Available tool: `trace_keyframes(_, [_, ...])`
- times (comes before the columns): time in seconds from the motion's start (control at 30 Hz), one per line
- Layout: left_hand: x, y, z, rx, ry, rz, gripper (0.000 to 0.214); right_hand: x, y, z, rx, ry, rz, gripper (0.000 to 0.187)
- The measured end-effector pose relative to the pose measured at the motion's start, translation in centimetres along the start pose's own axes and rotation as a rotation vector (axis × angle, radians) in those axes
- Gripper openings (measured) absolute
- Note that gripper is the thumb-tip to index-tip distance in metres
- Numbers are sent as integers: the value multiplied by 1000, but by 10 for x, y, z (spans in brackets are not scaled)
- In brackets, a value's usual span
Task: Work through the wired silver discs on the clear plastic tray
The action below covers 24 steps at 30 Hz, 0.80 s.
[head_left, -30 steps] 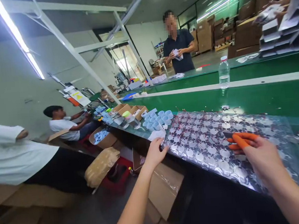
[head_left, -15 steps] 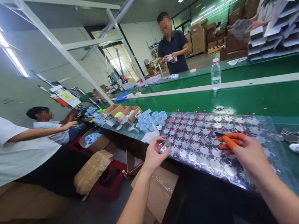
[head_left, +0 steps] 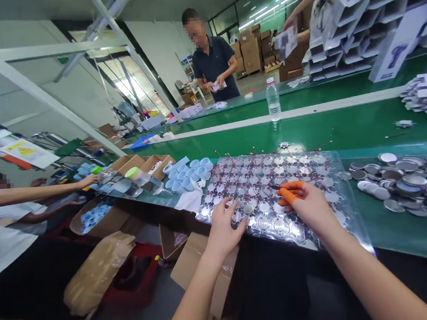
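Left hand: the left hand (head_left: 222,231) is open over the near edge of the tray, with its fingers and thumb apart. I cannot tell if the fingertips touch the parts under them.
Right hand: the right hand (head_left: 309,206) is closed around a thin dark tool (head_left: 275,186). Orange covers (head_left: 292,192) are on some of its fingers. It is over the middle of the tray.
Round parts: many silver parts (head_left: 264,222) sit in rows on the clear plastic tray (head_left: 353,218). Some have red wires. One shiny disc (head_left: 247,209) is just beside the left fingertips.
Tray: it lies flat on the green tabletop (head_left: 385,235), in front of the person.
Right of the tray: a messy pile of silver discs (head_left: 415,181) is on the tabletop.
Left of the tray: light blue rings (head_left: 188,174) stand close together, with a crumpled white tissue (head_left: 190,201) near them.
Behind the tray: a clear bottle (head_left: 273,100) with a red cap stands upright.
Other people: a person in a dark shirt (head_left: 213,59) holds something white across the tabletop. At the left, another person's arm (head_left: 38,192) reaches out.
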<state>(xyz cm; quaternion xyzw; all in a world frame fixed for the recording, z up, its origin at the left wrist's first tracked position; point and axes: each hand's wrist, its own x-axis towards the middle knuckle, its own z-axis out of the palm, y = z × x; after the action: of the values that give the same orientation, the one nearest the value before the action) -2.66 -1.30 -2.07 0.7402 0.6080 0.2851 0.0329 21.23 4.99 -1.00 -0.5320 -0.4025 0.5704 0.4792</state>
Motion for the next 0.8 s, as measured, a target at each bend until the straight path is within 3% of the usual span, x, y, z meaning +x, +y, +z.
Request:
trace_keyframes(0.1, [-1, 7, -9, -28, -106, 86, 55, 1, 4, 2, -54, -26, -7, 21])
trace_keyframes(0.23, [13, 16, -9, -85, -208, 181, 47, 2, 10, 3, -118, -49, -40, 20])
trace_keyframes(0.37, [25, 20, -4, -193, -198, 52, 37, 3, 12, 3, -113, -32, -58, 21])
trace_keyframes(0.53, [24, 26, -1, -613, -287, -131, 47, 4, 11, 2, -80, -6, -52, 21])
trace_keyframes(0.67, [20, 33, -1, -845, -293, -163, 40, 3, 7, 1, -53, 21, -51, 22])
trace_keyframes(0.8, [20, 33, 3, -783, -237, -124, 38, 0, 0, 0, -25, 55, -53, 22])
